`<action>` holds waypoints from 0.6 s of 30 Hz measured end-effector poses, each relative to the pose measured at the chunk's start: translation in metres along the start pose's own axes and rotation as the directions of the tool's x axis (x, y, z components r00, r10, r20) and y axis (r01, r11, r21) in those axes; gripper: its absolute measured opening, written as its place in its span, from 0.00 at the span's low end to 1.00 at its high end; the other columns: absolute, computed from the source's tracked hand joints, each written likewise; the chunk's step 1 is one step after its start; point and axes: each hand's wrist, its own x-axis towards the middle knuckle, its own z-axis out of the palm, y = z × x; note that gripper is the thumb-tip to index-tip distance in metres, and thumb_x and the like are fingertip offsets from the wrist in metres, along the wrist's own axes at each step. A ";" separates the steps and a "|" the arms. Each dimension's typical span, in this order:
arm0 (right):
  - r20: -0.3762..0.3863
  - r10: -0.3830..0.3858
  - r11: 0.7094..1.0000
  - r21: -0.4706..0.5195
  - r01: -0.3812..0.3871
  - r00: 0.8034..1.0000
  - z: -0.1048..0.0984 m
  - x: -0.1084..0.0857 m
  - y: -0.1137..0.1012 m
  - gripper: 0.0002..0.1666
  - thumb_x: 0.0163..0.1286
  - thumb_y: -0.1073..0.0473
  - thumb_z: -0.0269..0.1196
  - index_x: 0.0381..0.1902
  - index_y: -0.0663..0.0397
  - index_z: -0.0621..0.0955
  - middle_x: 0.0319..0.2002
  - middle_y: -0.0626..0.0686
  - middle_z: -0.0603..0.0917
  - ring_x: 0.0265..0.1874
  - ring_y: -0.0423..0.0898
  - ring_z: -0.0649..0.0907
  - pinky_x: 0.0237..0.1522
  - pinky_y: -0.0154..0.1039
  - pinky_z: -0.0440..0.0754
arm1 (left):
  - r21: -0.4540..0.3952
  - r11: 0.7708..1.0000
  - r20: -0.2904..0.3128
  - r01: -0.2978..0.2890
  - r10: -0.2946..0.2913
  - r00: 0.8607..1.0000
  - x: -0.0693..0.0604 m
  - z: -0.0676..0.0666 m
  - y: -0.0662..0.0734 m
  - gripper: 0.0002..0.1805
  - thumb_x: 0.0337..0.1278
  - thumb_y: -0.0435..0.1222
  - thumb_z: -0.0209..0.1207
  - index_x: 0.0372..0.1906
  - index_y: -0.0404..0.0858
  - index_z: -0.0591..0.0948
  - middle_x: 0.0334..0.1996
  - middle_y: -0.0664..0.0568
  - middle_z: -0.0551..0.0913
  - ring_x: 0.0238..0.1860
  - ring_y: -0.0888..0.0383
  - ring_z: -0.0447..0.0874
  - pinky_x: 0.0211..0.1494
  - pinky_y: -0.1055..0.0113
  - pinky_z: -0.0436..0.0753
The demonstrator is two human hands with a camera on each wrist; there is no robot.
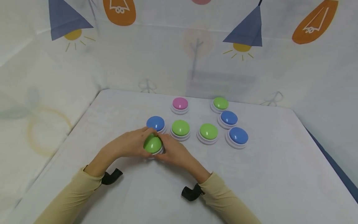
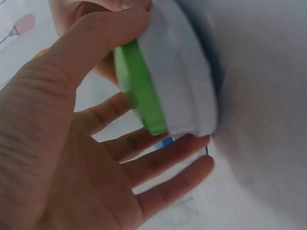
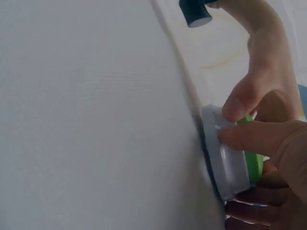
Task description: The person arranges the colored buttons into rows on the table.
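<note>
A round green push button (image 1: 152,144) with a white base is between both hands at the near left of the group. My left hand (image 1: 127,144) holds its left side, thumb on the white base (image 2: 180,72) and fingers around the far side. From the right, my right hand (image 1: 176,151) grips the same button, its thumb pressed on the base (image 3: 228,163) beside the left thumb. The base is at the tabletop; whether it touches cannot be told. Just behind the hands is a blue button (image 1: 155,123), its base partly hidden by the fingers.
Right of the hands stand two green buttons (image 1: 180,128) (image 1: 208,131) and a blue button (image 1: 238,135). Farther back are a pink button (image 1: 180,103), another green button (image 1: 221,103) and another blue button (image 1: 229,118). A patterned curtain (image 1: 162,56) hangs behind the white table (image 1: 279,174).
</note>
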 end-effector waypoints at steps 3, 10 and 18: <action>-0.012 0.015 0.999 -0.035 -0.016 1.000 0.004 -0.001 -0.003 0.47 0.63 0.51 0.71 0.73 0.59 0.63 0.63 0.58 0.76 0.62 0.50 0.76 0.63 0.43 0.75 | 0.003 1.000 0.031 0.015 -0.015 0.999 -0.001 -0.001 0.000 0.37 0.40 0.47 0.76 0.56 0.45 0.71 0.46 0.51 0.77 0.42 0.56 0.80 0.48 0.54 0.82; -0.033 0.023 0.998 -0.062 -0.025 0.999 0.007 -0.004 -0.006 0.47 0.63 0.51 0.70 0.74 0.58 0.63 0.61 0.58 0.76 0.60 0.50 0.77 0.60 0.44 0.77 | 0.034 0.999 0.061 0.030 -0.032 0.998 -0.002 -0.002 0.003 0.37 0.41 0.47 0.76 0.57 0.45 0.69 0.47 0.49 0.76 0.45 0.54 0.80 0.49 0.52 0.82; -0.050 0.024 0.994 -0.106 -0.029 0.998 0.010 -0.004 -0.006 0.49 0.63 0.50 0.70 0.75 0.57 0.60 0.63 0.57 0.75 0.61 0.49 0.76 0.58 0.44 0.79 | 0.039 0.998 0.079 0.047 -0.050 0.996 -0.001 -0.004 0.004 0.37 0.40 0.46 0.76 0.56 0.43 0.69 0.44 0.50 0.75 0.40 0.56 0.78 0.45 0.56 0.82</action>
